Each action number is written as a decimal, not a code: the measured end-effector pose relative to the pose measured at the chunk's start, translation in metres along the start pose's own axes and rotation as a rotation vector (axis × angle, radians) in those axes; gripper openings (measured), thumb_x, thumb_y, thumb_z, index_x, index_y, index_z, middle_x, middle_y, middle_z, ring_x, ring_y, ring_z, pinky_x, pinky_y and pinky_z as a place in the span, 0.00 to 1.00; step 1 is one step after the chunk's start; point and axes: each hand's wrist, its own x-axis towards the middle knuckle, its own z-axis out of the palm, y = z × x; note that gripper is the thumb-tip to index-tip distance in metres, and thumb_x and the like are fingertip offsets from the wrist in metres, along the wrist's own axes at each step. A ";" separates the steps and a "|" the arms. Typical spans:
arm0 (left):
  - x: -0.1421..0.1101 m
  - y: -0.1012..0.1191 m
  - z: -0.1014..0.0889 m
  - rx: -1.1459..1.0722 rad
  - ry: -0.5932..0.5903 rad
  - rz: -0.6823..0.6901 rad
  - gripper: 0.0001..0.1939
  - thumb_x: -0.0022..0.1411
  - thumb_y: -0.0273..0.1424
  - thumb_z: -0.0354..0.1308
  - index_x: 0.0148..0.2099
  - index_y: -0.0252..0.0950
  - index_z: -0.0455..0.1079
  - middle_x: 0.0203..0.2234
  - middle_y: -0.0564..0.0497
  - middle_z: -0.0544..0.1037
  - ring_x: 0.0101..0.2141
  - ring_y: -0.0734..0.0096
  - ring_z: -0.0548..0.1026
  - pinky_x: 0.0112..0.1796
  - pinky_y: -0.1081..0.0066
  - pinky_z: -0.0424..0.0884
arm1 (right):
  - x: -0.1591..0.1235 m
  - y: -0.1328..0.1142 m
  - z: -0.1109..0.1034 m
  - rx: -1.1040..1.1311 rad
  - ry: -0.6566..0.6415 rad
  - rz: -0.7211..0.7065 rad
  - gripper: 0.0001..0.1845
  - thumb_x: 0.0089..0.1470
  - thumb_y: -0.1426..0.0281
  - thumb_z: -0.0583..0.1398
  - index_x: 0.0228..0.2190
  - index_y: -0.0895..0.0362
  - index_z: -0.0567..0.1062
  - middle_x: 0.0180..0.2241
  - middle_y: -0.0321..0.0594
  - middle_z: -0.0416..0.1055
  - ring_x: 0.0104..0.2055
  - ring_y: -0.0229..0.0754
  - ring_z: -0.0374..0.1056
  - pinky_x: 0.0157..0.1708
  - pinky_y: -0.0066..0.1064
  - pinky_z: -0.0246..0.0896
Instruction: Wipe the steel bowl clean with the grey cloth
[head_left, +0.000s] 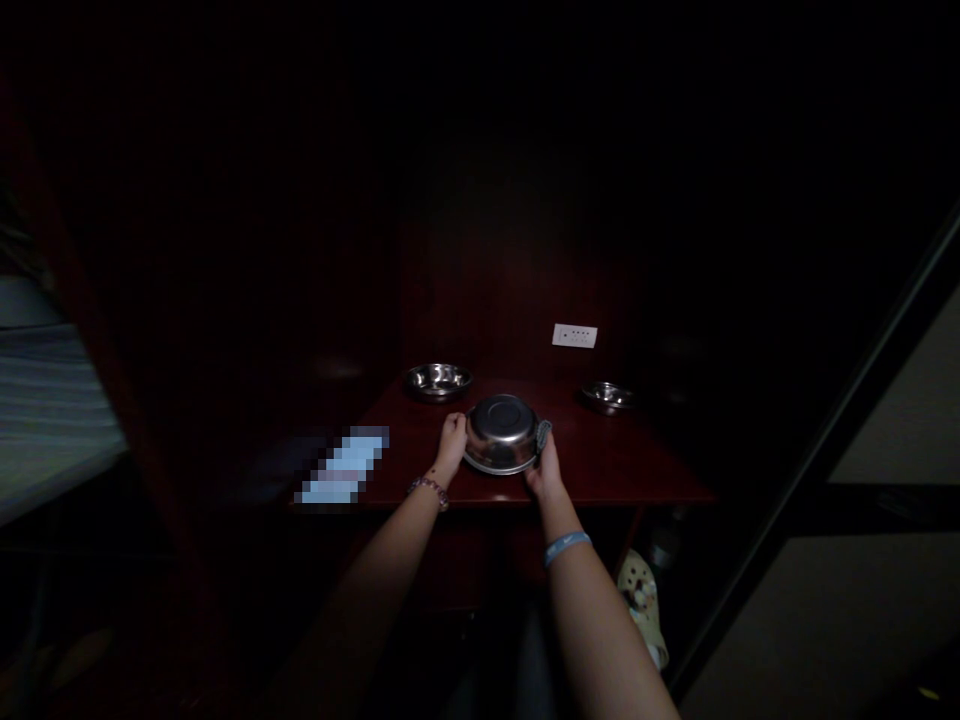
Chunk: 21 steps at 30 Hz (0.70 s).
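A shiny metal bowl, bottom side up, is held between my two hands above the front of the dark red shelf. My left hand is closed on its left rim. On the other side, my right hand grips the right rim, with a small grey cloth pressed between fingers and metal. Behind it to the left, a second metal bowl sits upright on the shelf. A smaller metal bowl stands upright at the back right.
A white power socket is set in the back wall. A pixelated bright rectangle lies at the shelf's left front. Below the right end are a pale clog with holes and a dim bottle. Dark panels flank both sides.
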 end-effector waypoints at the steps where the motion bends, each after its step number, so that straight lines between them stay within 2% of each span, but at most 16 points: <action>1: 0.000 0.000 0.000 0.005 0.001 -0.006 0.05 0.58 0.32 0.53 0.31 0.38 0.65 0.24 0.54 0.68 0.31 0.69 0.69 0.41 0.67 0.67 | 0.000 0.000 0.000 0.001 -0.001 -0.003 0.14 0.57 0.60 0.56 0.36 0.55 0.77 0.35 0.38 0.80 0.40 0.40 0.77 0.45 0.35 0.74; 7: 0.000 0.000 0.001 -0.014 0.004 -0.046 0.07 0.59 0.35 0.53 0.33 0.37 0.65 0.28 0.52 0.71 0.35 0.69 0.70 0.46 0.66 0.66 | -0.001 0.001 0.000 -0.014 -0.013 -0.018 0.14 0.57 0.59 0.57 0.34 0.55 0.77 0.36 0.40 0.80 0.42 0.41 0.76 0.45 0.36 0.73; 11: -0.001 0.000 0.002 -0.028 0.009 -0.052 0.06 0.60 0.34 0.53 0.33 0.37 0.65 0.30 0.51 0.72 0.36 0.68 0.71 0.47 0.65 0.66 | 0.001 0.001 0.000 -0.016 -0.004 -0.004 0.14 0.57 0.59 0.57 0.33 0.54 0.77 0.35 0.38 0.80 0.40 0.40 0.76 0.46 0.35 0.73; 16: -0.002 0.002 0.002 -0.025 0.000 -0.063 0.06 0.61 0.32 0.52 0.34 0.37 0.65 0.29 0.51 0.72 0.37 0.68 0.72 0.48 0.64 0.66 | 0.002 0.000 0.000 0.032 0.020 0.024 0.13 0.58 0.61 0.57 0.34 0.55 0.77 0.34 0.37 0.80 0.37 0.39 0.76 0.47 0.36 0.73; 21: -0.002 0.002 0.002 -0.015 0.011 -0.050 0.06 0.61 0.33 0.53 0.34 0.37 0.66 0.28 0.51 0.72 0.37 0.67 0.72 0.48 0.64 0.67 | 0.003 0.001 -0.001 0.015 0.019 0.003 0.13 0.58 0.61 0.56 0.33 0.55 0.77 0.35 0.39 0.80 0.41 0.41 0.76 0.46 0.37 0.73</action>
